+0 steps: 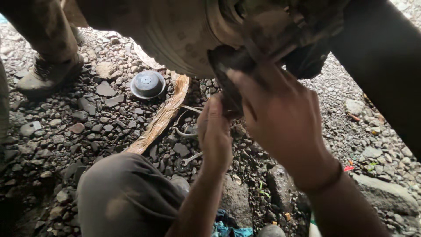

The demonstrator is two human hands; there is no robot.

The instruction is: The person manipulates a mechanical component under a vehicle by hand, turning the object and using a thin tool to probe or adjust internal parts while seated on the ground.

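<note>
Brake shoe [228,83], a dark curved part, hung under the wheel hub [184,35], pinched at its lower end by the left hand [215,131] and gripped higher up by the right hand [280,118]. Judged risk: grease-dark fingers could slip, dropping it onto the gravel [87,127] near the wrench [190,159]. Beyond lay a round metal cap [148,84] and another person's boot [46,72].

Dark grimy brake part [228,74] under wheel hub

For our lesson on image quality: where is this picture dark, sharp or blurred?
Head view: the hub overhead sits in shadow; the gravel and cap are evenly daylit and sharp; the right hand, nearest the lens, is soft.
</note>
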